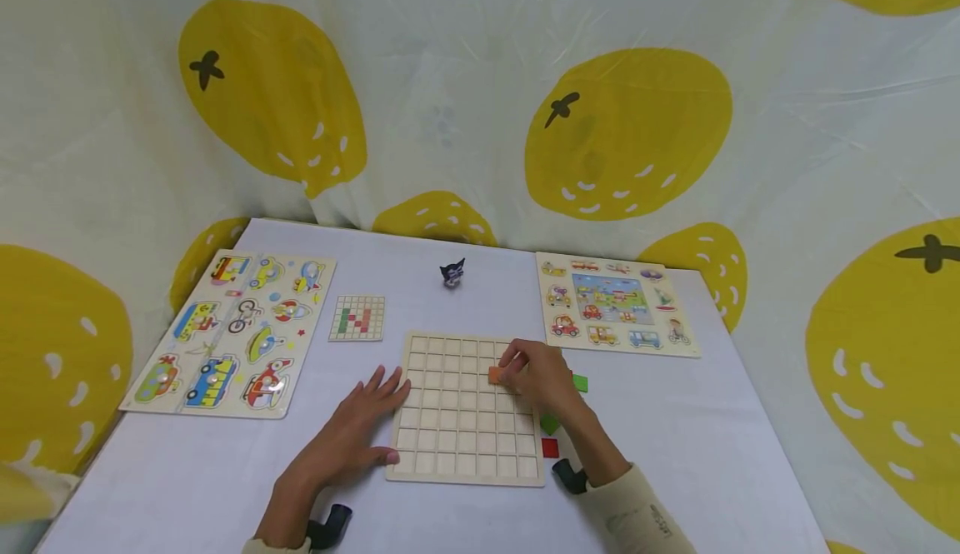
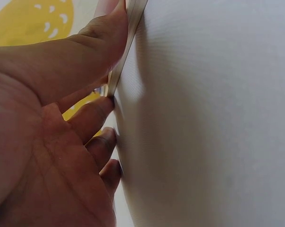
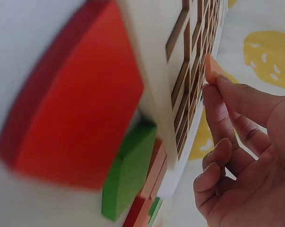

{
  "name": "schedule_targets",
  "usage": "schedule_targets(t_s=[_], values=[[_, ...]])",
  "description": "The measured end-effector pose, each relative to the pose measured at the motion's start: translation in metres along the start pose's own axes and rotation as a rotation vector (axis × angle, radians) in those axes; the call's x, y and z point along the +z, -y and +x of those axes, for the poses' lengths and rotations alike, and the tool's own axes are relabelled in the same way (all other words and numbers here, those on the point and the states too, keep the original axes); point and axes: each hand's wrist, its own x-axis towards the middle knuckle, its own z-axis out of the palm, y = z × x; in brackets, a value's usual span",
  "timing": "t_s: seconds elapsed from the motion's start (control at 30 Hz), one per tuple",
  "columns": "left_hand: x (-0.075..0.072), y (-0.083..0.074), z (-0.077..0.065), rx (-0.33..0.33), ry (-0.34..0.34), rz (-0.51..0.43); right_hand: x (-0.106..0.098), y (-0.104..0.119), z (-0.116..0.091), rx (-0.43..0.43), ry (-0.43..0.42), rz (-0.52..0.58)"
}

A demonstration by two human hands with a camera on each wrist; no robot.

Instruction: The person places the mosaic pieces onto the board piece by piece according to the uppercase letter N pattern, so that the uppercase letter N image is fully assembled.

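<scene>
Along the left edge of the white-covered table, a large picture board lies flat, bearing vehicle pieces. Just beside its right edge sits a small pattern card with green and red cells. The left hand has its fingers spread, with fingertips and thumb against the left edge of a wooden grid board, which lies towards the table's near edge. Beyond that, near the table's far edge, stands a small dark figure. Over the grid board's far right part, the right hand pinches an orange tile between thumb and forefinger; whether the tile touches the board is unclear. Beside the board's right edge lie a red tile and green tiles, some partly hidden by the arm. A second picture board lies near the table's far right corner.
</scene>
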Motion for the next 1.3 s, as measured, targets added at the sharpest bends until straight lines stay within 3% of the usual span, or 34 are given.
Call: schedule_targets(t_s=[0.33, 0.6, 0.8, 0.93, 1.3], values=[[0.0, 0.0, 0.001, 0.035, -0.027, 0.012, 0.011, 0.007, 0.001, -0.043, 0.041, -0.059], [0.001, -0.001, 0.0, 0.008, -0.006, 0.01, 0.012, 0.007, -0.001, -0.055, 0.052, -0.083], [0.001, -0.002, 0.0, -0.014, 0.006, 0.011, 0.001, 0.002, -0.005, -0.056, 0.094, -0.028], [0.001, -0.002, 0.0, -0.007, 0.001, 0.014, -0.012, -0.005, -0.009, -0.06, 0.058, 0.004], [0.0, 0.0, 0.001, -0.006, 0.0, 0.015, -0.04, -0.029, -0.024, 0.065, -0.006, -0.017]])
